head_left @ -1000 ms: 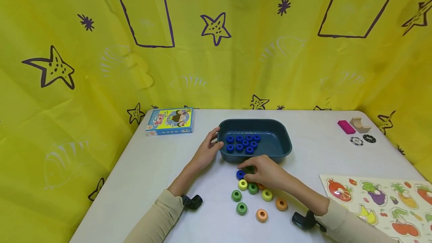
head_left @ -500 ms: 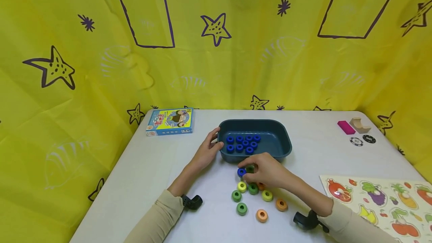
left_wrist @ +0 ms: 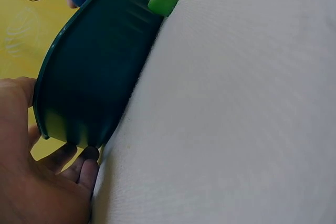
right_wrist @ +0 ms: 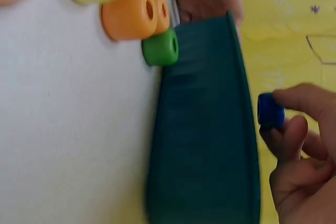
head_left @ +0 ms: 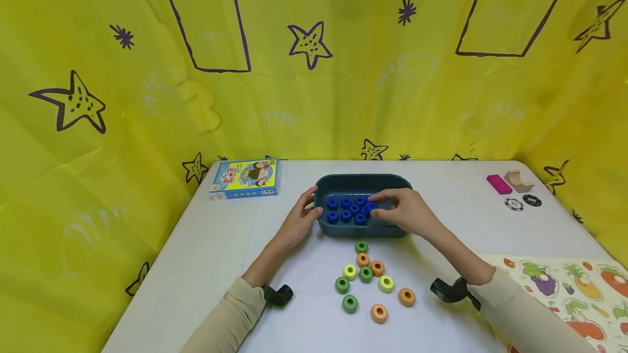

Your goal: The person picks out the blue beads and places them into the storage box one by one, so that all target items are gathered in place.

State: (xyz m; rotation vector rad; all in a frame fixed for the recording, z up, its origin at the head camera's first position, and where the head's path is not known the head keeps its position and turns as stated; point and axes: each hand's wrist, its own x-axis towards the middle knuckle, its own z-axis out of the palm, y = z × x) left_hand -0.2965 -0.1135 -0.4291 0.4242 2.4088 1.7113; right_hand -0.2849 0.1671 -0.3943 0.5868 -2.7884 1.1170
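A dark teal plastic tray (head_left: pixel 360 230) with rounded corners holds several blue ring beads (head_left: pixel 345 215) in its left half. My left hand (head_left: pixel 298 221) grips the tray's left end, its thumb by the rim and its fingers against the outer wall (left_wrist: pixel 79 77). Over the tray my right hand (head_left: pixel 412 212) pinches one more blue ring bead (right_wrist: pixel 271 110) between thumb and fingers. The right wrist view shows that bead above the rim. In front of the tray lie loose ring beads: green (head_left: pixel 350 303), orange (head_left: pixel 379 313) and yellow (head_left: pixel 386 284).
A blue and yellow game box (head_left: pixel 245 178) lies at the back left. At the back right are a pink block (head_left: pixel 499 184), a wooden curved piece (head_left: pixel 518 181) and two round chips (head_left: pixel 532 200). A fruit-picture board (head_left: pixel 564 293) lies at the right.
My right hand has lifted a blue ring bead from the table in front and carried it up over the tray. The left hand keeps its hold on the tray's end.
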